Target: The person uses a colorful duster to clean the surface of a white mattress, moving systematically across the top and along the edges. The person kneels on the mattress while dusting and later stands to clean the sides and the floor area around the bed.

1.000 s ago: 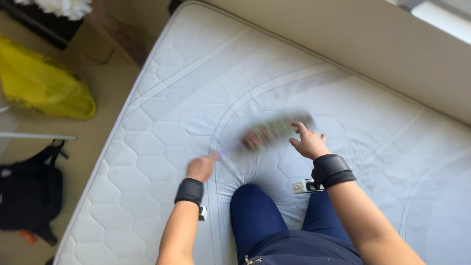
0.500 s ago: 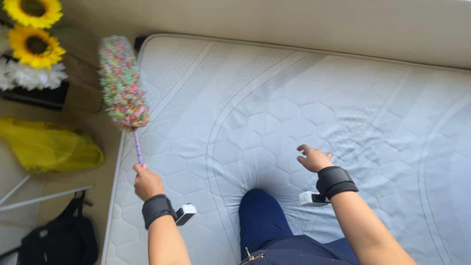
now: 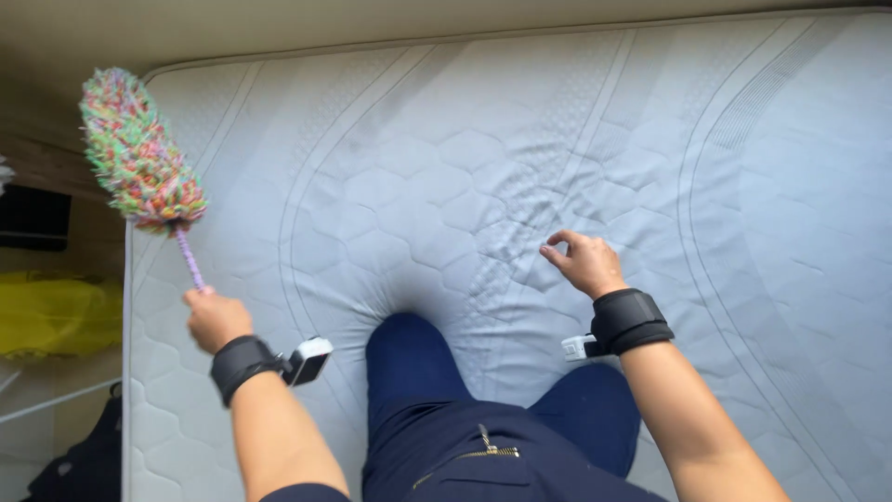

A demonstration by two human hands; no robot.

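Duster (image 3: pixel 139 153): multicoloured, now lifted clear of the mattress (image 3: pixel 520 167), handle gripped in left hand (image 3: pixel 216 318); right hand (image 3: pixel 583 263) empty, loosely curled, as before.

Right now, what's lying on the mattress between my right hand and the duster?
In the head view, only bare quilted mattress lies between the right hand and the multicoloured duster, which the left hand holds up.
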